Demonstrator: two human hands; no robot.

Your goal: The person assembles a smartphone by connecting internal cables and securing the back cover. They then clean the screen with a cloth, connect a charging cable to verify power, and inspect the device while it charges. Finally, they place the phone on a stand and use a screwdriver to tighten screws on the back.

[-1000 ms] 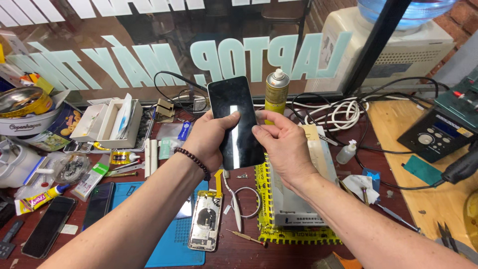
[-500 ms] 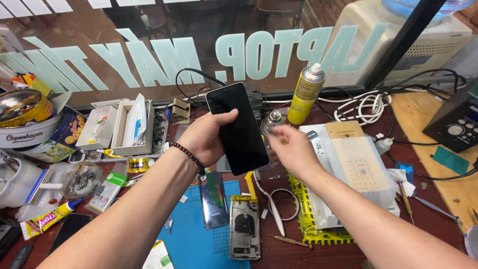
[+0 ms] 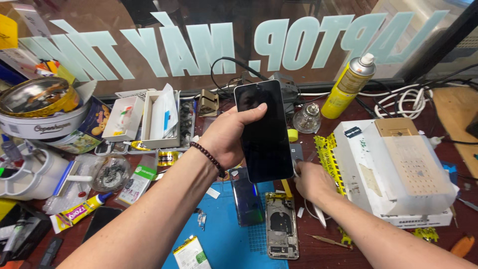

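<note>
My left hand [image 3: 226,139], with a bead bracelet on the wrist, holds a black phone [image 3: 264,134] upright above the bench, its dark screen facing me. My right hand [image 3: 311,182] is lower, on the table just right of the phone's bottom edge, fingers curled beside a small grey piece [image 3: 297,151]. I cannot tell whether it grips anything. Below the phone lies a blue work mat [image 3: 224,234] with a dark screen panel [image 3: 246,197] and an opened phone frame [image 3: 281,226] on it.
A white heating machine [image 3: 398,169] stands at the right, edged with yellow tape. A yellow spray can [image 3: 348,87], a small glass bottle [image 3: 307,118] and white cables [image 3: 398,102] are behind. Open white boxes [image 3: 149,119], a round tin [image 3: 37,99] and a glue tube [image 3: 79,213] crowd the left.
My right hand has left the phone and dropped to the table beside it. My left hand keeps the phone raised. The view has shifted left and closer.
</note>
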